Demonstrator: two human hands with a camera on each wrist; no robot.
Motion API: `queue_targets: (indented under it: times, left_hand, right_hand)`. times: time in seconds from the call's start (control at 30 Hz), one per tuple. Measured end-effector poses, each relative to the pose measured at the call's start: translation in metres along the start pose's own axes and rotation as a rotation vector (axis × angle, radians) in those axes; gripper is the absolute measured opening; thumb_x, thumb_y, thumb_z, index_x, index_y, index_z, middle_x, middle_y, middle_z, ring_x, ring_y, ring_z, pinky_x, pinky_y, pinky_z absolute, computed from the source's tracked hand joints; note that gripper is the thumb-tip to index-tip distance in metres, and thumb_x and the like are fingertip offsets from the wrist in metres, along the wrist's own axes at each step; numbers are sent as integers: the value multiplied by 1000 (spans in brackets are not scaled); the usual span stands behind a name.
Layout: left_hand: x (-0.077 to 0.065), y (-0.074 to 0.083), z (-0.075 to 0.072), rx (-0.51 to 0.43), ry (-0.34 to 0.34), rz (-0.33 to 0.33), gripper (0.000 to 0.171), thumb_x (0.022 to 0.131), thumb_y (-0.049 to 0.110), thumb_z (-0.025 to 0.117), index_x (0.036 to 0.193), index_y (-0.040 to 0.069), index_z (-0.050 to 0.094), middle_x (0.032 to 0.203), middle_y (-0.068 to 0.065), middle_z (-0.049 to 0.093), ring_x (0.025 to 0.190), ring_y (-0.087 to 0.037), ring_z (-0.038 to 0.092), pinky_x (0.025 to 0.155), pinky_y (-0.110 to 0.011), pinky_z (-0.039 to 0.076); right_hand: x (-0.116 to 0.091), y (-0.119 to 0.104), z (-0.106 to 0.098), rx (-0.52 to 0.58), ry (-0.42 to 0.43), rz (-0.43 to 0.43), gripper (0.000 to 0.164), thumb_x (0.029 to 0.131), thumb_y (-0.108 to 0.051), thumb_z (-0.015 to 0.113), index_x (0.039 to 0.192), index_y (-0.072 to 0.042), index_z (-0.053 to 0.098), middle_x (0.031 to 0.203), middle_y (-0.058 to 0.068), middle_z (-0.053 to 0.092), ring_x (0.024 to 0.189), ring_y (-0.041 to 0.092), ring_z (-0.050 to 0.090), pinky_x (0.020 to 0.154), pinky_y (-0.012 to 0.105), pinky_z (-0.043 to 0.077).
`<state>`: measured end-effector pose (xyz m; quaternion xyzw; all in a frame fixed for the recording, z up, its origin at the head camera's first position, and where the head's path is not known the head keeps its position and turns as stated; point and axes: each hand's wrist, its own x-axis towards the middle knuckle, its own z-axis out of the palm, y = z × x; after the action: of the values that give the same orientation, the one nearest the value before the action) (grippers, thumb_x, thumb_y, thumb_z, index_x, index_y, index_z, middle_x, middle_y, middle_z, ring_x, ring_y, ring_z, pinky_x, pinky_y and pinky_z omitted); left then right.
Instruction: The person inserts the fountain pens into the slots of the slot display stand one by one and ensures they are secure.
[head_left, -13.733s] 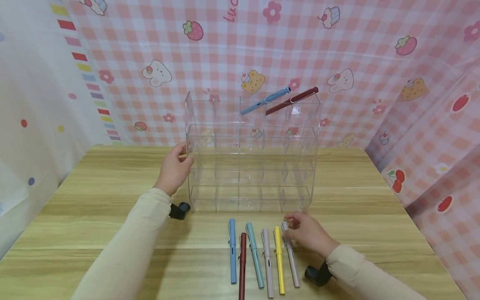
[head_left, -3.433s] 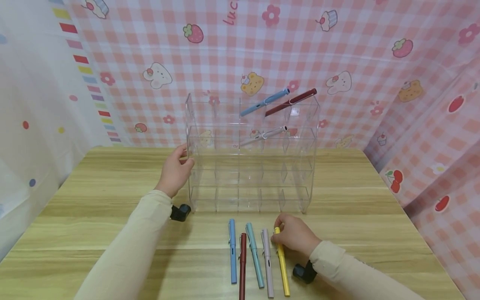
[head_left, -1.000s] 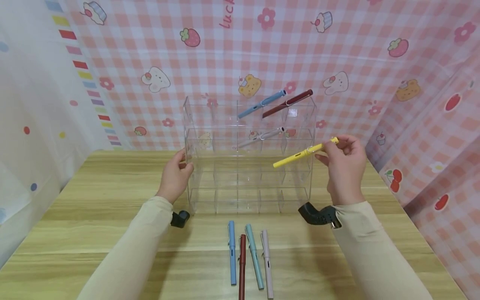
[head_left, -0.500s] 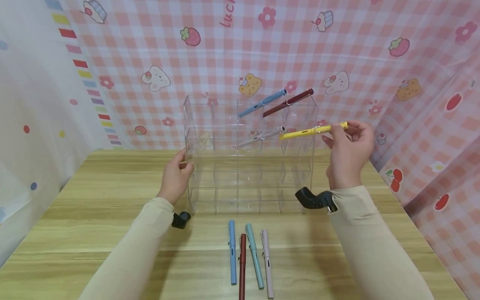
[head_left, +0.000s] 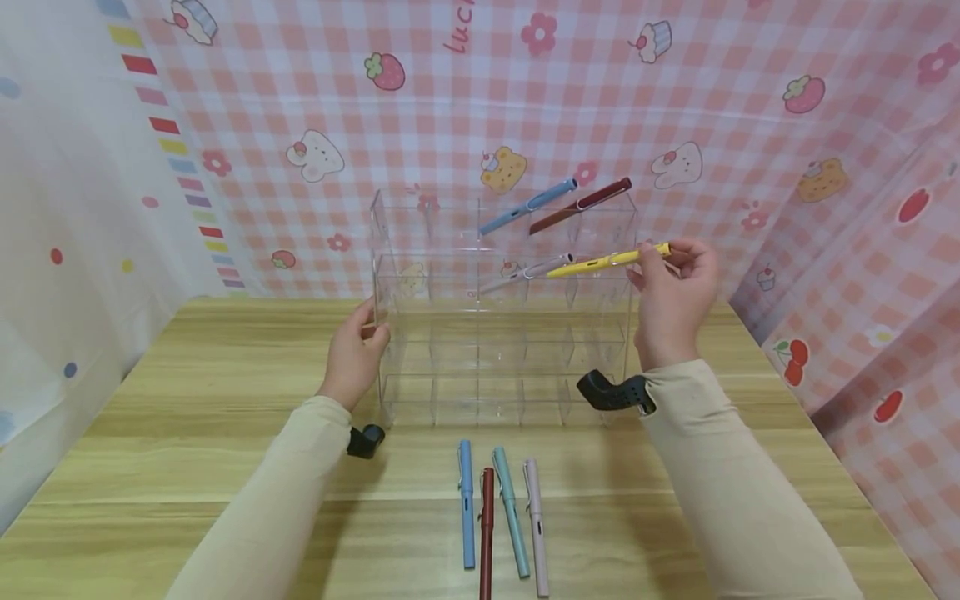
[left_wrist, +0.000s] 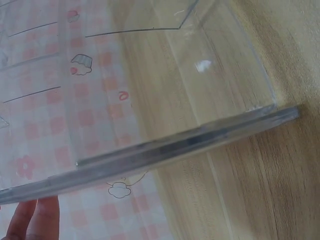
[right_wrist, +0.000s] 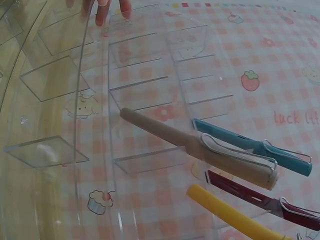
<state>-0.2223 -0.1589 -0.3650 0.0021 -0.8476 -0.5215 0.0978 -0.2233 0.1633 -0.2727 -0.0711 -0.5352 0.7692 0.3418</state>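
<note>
My right hand (head_left: 675, 300) pinches the cap end of a yellow fountain pen (head_left: 600, 265), whose barrel points left over the second tier of a clear acrylic display rack (head_left: 478, 283). In the right wrist view, that yellow pen (right_wrist: 225, 212) lies beside a pale lilac pen (right_wrist: 200, 145) leaning in the rack. Above, a blue pen (head_left: 528, 205) and a dark red pen (head_left: 581, 204) rest slanted in the top tier. My left hand (head_left: 352, 354) grips the rack's left side panel, fingers behind; its fingertips (left_wrist: 42, 220) show beyond the panel edge in the left wrist view.
On the wooden table (head_left: 247, 358), before the rack, lie a blue pen (head_left: 467, 504), a dark red pen (head_left: 487, 533), a teal pen (head_left: 512, 512) and a lilac pen (head_left: 536, 529). A pink checked cloth (head_left: 247, 108) hangs behind.
A lilac pen has gone from the table into the second tier. The yellow pen has been lifted from the table and brought up, then slightly left, to that tier. My left hand stays put.
</note>
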Motion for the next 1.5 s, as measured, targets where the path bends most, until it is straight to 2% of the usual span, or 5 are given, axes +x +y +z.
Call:
queue_targets:
  times: [0.57, 0.77, 0.97, 1.33, 1.5]
  left_hand:
    - [-2, 0, 0, -10, 6, -19, 48, 98, 11, 48, 146, 9, 42, 133, -20, 53, 118, -35, 54, 91, -48, 50]
    - [-2, 0, 0, -18, 8, -20, 48, 97, 11, 48, 145, 9, 44, 131, -19, 54, 116, -34, 55, 89, -46, 50]
    - [-2, 1, 1, -17, 4, -22, 48, 98, 11, 47, 145, 9, 43, 132, -19, 54, 117, -34, 55, 90, -46, 50]
    - [-2, 0, 1, -17, -5, -13, 46, 99, 10, 47, 145, 9, 44, 134, -19, 53, 119, -34, 54, 91, -48, 50]
    - [-1, 0, 1, -19, -11, -23, 46, 99, 11, 46, 145, 10, 43, 135, -18, 53, 119, -33, 53, 92, -48, 49]
  right_hand:
    - [-4, 19, 10, -70, -70, 31, 19, 88, 4, 63, 97, -7, 51, 93, 5, 51, 80, 14, 60, 66, 22, 56]
    - [-4, 23, 11, -63, -79, 31, 23, 87, 6, 63, 92, -11, 50, 92, 5, 52, 77, 13, 60, 64, 22, 56]
    - [-5, 26, 11, -59, -91, 33, 23, 86, 10, 61, 94, -8, 49, 91, 3, 52, 76, 12, 60, 63, 22, 56]
    - [-4, 29, 11, -122, -113, 37, 23, 88, 5, 62, 94, -13, 49, 92, 2, 50, 81, 12, 62, 69, 25, 57]
    - [-4, 31, 11, -146, -122, 36, 22, 89, 3, 62, 95, -13, 48, 93, 2, 51, 83, 13, 61, 67, 22, 56]
